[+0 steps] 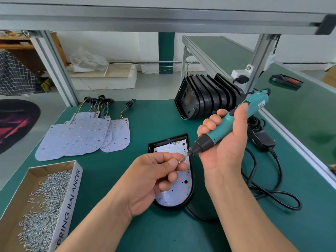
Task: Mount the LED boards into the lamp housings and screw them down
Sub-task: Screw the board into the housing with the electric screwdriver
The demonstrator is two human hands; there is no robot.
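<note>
My left hand (156, 176) is pinching a screw (181, 159) at the tip of the driver (215, 136), which my right hand (227, 146) is gripping. Directly beneath both, the board (177, 193) is lying in its housing (171, 207), long axis running away from me.
</note>
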